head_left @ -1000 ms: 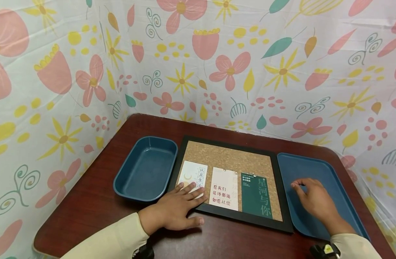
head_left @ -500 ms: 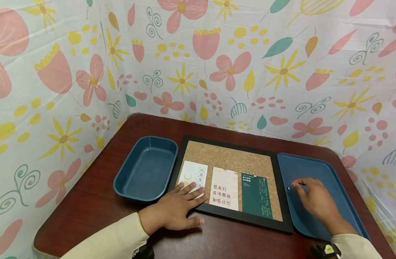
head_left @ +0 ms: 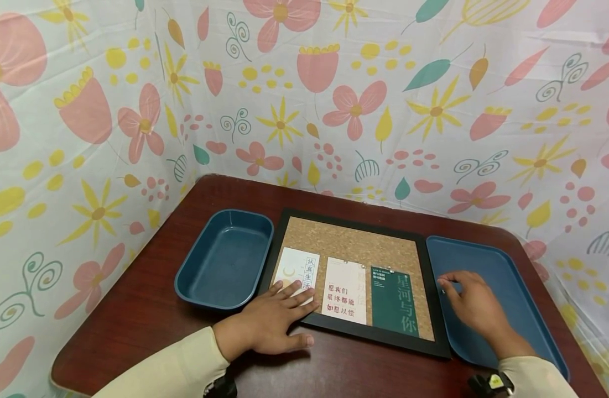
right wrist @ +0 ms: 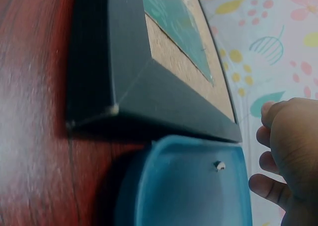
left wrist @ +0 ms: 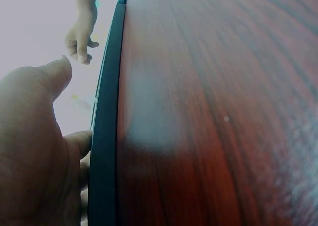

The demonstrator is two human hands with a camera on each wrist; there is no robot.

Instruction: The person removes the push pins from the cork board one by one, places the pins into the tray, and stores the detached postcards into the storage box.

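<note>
My left hand (head_left: 271, 320) lies flat with spread fingers over the lower left corner of a black-framed corkboard (head_left: 359, 235), fingertips on a white card (head_left: 296, 265). In the left wrist view the left hand (left wrist: 35, 141) rests along the board's dark frame (left wrist: 105, 112). To its right a pink card (head_left: 344, 287) and a green card (head_left: 395, 301) are fixed by small shiny pins at their tops. My right hand (head_left: 470, 301) hovers over the flat blue tray (head_left: 513, 309), fingers loosely bent. A small pushpin (right wrist: 219, 165) lies in the tray, apart from the right hand (right wrist: 293, 151).
A deeper blue bin (head_left: 223, 260) stands left of the board on the dark red wooden table (head_left: 150, 309). Flower-printed cloth (head_left: 354, 110) hangs behind and at the left. The tray sits close against the board's right edge.
My right hand has moved left across the tray toward its board-side edge, where the small pushpin lies. The left hand has stayed in place on the board.
</note>
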